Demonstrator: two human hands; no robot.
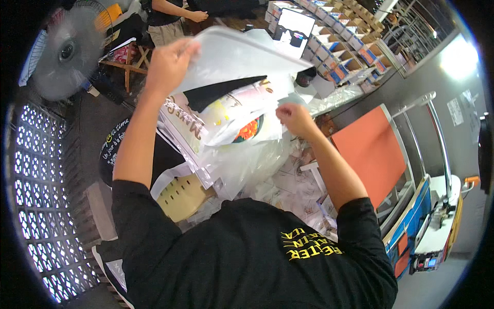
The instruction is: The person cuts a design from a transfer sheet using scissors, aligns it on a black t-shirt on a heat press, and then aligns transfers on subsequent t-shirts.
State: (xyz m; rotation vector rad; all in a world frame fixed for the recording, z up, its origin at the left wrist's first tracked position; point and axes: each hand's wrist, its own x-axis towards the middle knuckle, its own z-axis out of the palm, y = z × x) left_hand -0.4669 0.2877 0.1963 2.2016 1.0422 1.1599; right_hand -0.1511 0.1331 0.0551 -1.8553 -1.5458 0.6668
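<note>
My left hand [172, 64] is raised, its fingers closed on the left edge of a translucent greyish plastic sheet [231, 56]. The sheet slants up and away over the work pile. My right hand [296, 119] is closed beside the right edge of a white sheet with a colourful printed picture [250, 129]; whatever is in its fingers is too small to make out. Under the raised sheet lies a flat black piece [218, 92]. More white sheets with brown lettering [180, 121] lie stacked at the left, above crumpled clear plastic [247, 165].
A spinning fan [67, 50] stands far left, near a lattice wall [43, 206]. A yellow slotted plastic chair [182, 198] is below the pile. At right is an orange flat panel [370, 154] with a metal frame. Box-filled shelving [334, 46] and another person [167, 20] are beyond.
</note>
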